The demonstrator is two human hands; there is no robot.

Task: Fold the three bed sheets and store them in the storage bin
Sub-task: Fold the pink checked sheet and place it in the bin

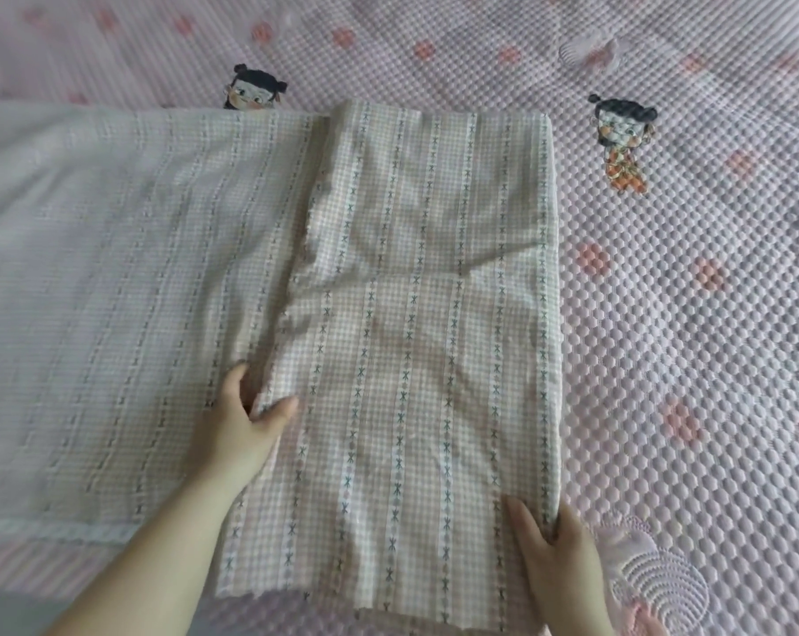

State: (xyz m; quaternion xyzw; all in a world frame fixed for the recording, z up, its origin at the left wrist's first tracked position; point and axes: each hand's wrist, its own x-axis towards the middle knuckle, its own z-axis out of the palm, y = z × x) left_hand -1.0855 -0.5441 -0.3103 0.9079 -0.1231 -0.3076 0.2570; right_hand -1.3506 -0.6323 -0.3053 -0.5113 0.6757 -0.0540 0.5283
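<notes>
Pinching sheet [416, 314] edge, left hand [246, 429], right hand [554, 548] flat

Pink quilted bed cover [691, 342] across the upper and right parts of the frame, bubbly in texture, dotted with darker pink spots. Cartoon figure [623, 144] with black hair buns and orange clothes printed at upper right. Second cartoon figure [253, 88] at upper centre-left, only the head showing. Embroidered shell-like motif [659, 585] at lower right.
</notes>
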